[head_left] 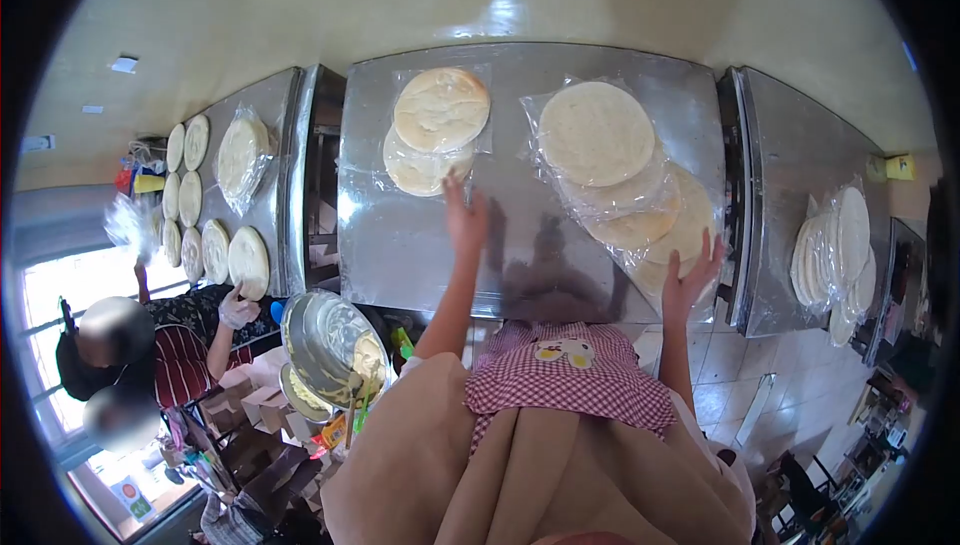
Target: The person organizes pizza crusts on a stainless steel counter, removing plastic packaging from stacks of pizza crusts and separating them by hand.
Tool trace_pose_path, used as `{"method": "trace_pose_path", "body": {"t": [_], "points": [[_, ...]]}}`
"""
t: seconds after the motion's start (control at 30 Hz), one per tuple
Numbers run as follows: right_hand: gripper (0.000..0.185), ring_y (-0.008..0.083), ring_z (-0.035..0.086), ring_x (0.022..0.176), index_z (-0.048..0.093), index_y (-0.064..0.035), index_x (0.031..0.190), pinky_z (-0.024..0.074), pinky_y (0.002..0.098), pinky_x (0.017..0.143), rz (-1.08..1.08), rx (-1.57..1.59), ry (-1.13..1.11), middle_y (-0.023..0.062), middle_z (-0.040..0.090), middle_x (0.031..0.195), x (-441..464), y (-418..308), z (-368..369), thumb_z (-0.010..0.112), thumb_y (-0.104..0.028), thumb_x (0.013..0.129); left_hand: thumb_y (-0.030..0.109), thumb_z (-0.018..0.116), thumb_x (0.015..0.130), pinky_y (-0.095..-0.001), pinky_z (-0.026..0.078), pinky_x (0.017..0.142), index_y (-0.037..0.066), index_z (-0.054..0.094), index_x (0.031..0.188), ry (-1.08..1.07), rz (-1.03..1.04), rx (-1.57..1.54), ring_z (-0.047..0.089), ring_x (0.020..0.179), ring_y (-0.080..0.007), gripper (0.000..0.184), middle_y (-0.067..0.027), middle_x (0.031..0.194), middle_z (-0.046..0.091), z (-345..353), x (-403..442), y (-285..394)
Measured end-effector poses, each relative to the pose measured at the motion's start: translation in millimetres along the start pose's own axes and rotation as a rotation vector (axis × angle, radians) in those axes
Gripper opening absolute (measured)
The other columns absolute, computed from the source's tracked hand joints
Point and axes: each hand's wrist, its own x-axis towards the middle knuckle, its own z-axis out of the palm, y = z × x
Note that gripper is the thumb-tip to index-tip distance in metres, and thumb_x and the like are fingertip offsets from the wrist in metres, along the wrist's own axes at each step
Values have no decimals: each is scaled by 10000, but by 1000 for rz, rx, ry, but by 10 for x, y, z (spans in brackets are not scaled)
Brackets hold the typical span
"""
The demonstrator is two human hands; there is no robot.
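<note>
A bread pair [442,110] in clear bags lies on the steel table [400,255] just beyond the fingertips of the left hand [466,217], whose fingers reach forward, slightly apart; whether they touch the nearer bread cannot be told. Both discs are round, the farther overlapping the nearer, their line running away from that hand and slightly rightward. Under the spread fingers of the right hand [692,280] is the near end of a bagged fan of breads [625,195], its long axis slanting from far left down toward that palm. Dark reflections mark the steel between the hands. A checked apron [565,365] fills the near edge between the wrists. Left of the left forearm, a metal bowl [325,330] holds a pale mix; beyond it, a worker's gloved hand [238,307] meets a bread on the left bench [283,225]. Right of the right hand, the right bench [780,165] bears a bagged stack [838,245]. Upper discs hide much of the fan's lower breads; plastic glare blurs edges.
</note>
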Motion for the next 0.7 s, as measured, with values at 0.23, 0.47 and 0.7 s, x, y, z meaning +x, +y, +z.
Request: {"method": "trace_pose_path", "body": {"t": [0.23, 0.47, 0.7], "points": [[567, 383, 198, 1296, 405, -116, 1302, 206, 478, 1047, -88, 35, -21, 188, 277, 1379, 404, -137, 297, 637, -233, 798, 68, 511, 831, -408, 356, 974, 39, 393, 1294, -312, 4, 18, 369, 1216, -420, 479, -223, 1313, 403, -599, -603, -180], [564, 372, 269, 1260, 425, -114, 1278, 247, 466, 1023, -85, -62, 107, 206, 322, 1339, 416, 287, 277, 653, -267, 786, 75, 555, 801, -438, 318, 1004, 90, 450, 1258, -639, 129, 60, 337, 1245, -409, 469, -224, 1356, 345, -692, -1393, -90], [439, 347, 426, 1135, 512, -70, 1166, 327, 419, 952, 227, -144, 342, 177, 502, 1170, -381, 1007, -473, 641, -199, 766, 148, 524, 825, -597, 194, 1010, 149, 432, 1284, -856, 251, 284, 266, 1301, -363, 468, -197, 1406, 275, -748, -1542, -212]]}}
